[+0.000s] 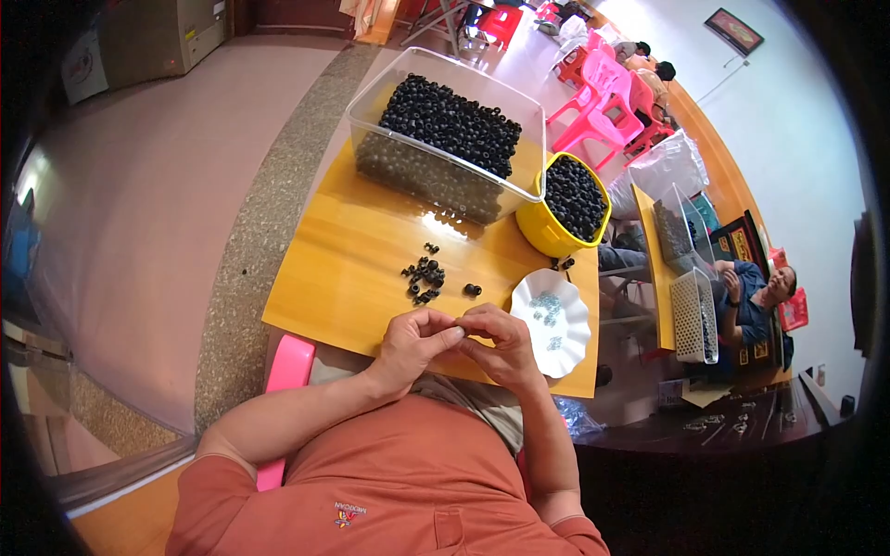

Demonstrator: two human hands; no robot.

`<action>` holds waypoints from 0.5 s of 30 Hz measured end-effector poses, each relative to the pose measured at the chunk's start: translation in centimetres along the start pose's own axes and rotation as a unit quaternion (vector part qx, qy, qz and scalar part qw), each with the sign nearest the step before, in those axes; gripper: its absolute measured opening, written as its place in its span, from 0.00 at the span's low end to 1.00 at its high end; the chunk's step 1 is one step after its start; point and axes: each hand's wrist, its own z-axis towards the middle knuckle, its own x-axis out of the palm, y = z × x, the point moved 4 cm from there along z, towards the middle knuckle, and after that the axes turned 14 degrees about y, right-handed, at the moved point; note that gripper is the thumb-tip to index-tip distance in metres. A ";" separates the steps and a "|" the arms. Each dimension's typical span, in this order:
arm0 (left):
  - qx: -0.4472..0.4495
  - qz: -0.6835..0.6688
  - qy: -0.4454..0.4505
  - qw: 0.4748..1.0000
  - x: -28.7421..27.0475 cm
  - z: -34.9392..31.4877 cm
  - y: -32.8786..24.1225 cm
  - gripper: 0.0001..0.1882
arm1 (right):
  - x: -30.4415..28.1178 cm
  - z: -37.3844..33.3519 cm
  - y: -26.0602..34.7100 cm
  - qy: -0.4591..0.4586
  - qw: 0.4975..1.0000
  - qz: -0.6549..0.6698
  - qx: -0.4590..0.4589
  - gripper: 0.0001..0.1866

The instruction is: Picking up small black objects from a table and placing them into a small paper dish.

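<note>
My left hand (413, 347) and my right hand (502, 347) meet at the table's near edge, fingertips pinched together. Whatever lies between the fingers is too small or hidden to make out. Just beyond them on the wooden table (334, 269) is a loose pile of small black parts (425, 278), with one black part (473, 290) apart to its right. Beside my right hand stands a white scalloped dish (577, 324) holding small clear or silvery pieces (547, 309).
A large clear bin (417, 181) of black ring-like parts stands at the back of the table. Right of it is a yellow tub (547, 232) of similar parts. Farther right, another person (751, 301) sits at a table with baskets. Pink chairs (603, 97) stand behind.
</note>
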 end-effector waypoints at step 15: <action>-0.020 -0.063 -0.018 0.998 0.1 -0.1 -0.5 0.07 | 0.5 -0.7 -1.4 -0.026 0.996 0.085 0.017 0.10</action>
